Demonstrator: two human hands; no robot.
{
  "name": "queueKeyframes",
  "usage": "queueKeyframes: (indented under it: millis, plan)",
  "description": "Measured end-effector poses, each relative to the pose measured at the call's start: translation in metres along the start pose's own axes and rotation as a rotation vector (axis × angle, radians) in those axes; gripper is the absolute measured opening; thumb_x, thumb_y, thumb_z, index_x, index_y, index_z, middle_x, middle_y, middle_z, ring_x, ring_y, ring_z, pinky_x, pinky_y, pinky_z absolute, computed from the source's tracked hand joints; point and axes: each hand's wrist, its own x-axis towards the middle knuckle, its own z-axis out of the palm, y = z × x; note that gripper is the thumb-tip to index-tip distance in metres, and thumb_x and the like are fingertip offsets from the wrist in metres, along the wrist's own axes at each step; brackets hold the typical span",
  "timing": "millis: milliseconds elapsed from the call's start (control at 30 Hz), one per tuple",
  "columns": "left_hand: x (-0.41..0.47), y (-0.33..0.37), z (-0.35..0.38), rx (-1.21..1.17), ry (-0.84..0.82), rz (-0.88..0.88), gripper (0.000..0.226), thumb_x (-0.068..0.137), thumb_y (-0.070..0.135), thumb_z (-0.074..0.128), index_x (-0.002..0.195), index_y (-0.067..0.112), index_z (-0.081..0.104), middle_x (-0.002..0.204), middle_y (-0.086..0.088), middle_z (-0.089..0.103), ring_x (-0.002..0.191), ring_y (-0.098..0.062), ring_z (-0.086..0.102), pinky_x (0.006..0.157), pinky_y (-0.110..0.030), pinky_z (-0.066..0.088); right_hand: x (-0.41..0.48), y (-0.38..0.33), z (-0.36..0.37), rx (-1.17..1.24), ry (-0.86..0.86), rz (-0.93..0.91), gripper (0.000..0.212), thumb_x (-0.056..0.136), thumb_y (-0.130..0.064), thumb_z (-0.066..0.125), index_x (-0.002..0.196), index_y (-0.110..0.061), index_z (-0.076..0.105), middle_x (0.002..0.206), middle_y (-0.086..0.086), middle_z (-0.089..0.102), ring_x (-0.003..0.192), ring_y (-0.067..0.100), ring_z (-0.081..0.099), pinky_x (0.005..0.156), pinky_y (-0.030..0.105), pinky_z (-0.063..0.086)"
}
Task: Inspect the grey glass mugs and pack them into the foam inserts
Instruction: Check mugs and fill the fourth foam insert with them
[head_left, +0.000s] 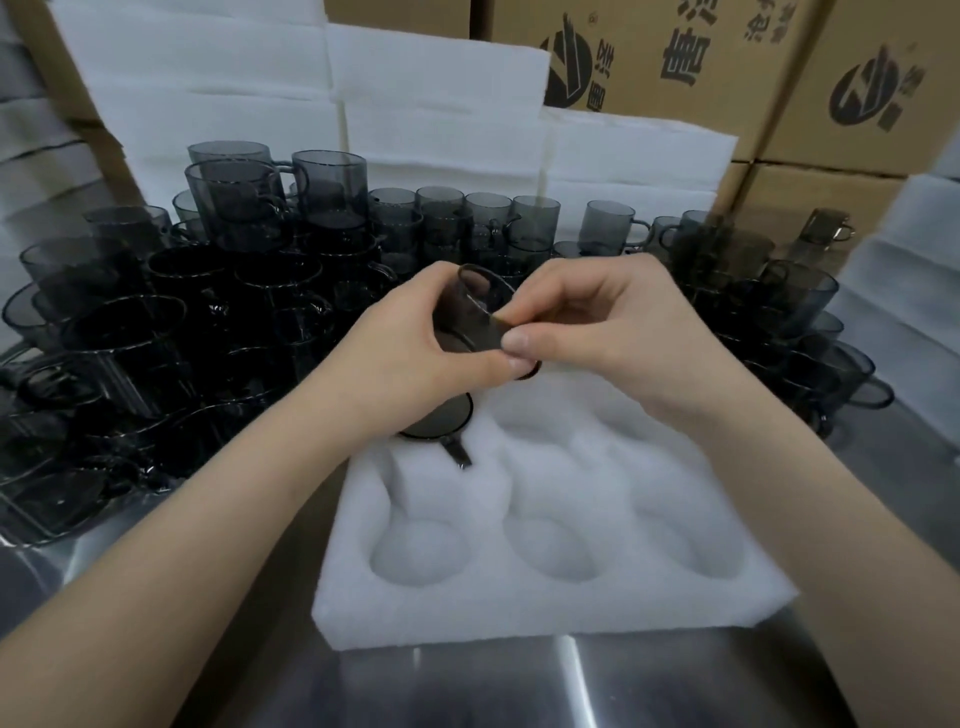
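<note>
One smoky grey glass mug is held tilted above the far edge of the white six-pocket foam insert, which lies near the front edge of the steel table. The left hand curls round its wall; the right hand pinches its rim. Another grey mug sits in the insert's far-left corner pocket. The held mug is best turned slowly to check the rim and handle, then seated in the next pocket.
</note>
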Motion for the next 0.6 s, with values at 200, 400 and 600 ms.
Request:
queueKeyframes:
  millis: [200, 400, 600]
  plan:
    - [0.009, 0.008, 0.002, -0.049, 0.051, 0.03, 0.051, 0.058, 0.045, 0.083, 0.099, 0.026, 0.061, 0.094, 0.006, 0.069, 0.09, -0.013, 0.067, 0.085, -0.039, 0.055, 0.003, 0.013, -0.006, 0.051, 0.124, -0.005, 0.048, 0.068, -0.008, 0.078, 0.11, -0.025, 0.064, 0.102, 0.002, 0.056, 0.065, 0.014, 0.058, 0.075, 0.035, 0.054]
    - [0.018, 0.003, 0.01, -0.04, 0.031, 0.065, 0.039, 0.067, 0.034, 0.086, 0.094, 0.032, 0.058, 0.09, 0.011, 0.066, 0.082, -0.001, 0.062, 0.073, -0.018, 0.049, 0.008, 0.028, -0.009, 0.225, 0.057, 0.106, 0.044, 0.07, -0.007, 0.074, 0.112, -0.015, 0.065, 0.09, 0.002, 0.065, 0.08, 0.021, 0.063, 0.075, 0.032, 0.054]
    - [0.012, 0.002, 0.016, 0.042, 0.052, 0.16, 0.041, 0.072, 0.031, 0.08, 0.102, 0.024, 0.054, 0.089, 0.012, 0.062, 0.08, 0.005, 0.056, 0.065, -0.006, 0.041, 0.008, 0.028, -0.008, 0.21, 0.042, 0.111, 0.044, 0.065, -0.007, 0.077, 0.104, -0.017, 0.06, 0.087, -0.002, 0.063, 0.07, 0.012, 0.059, 0.067, 0.027, 0.053]
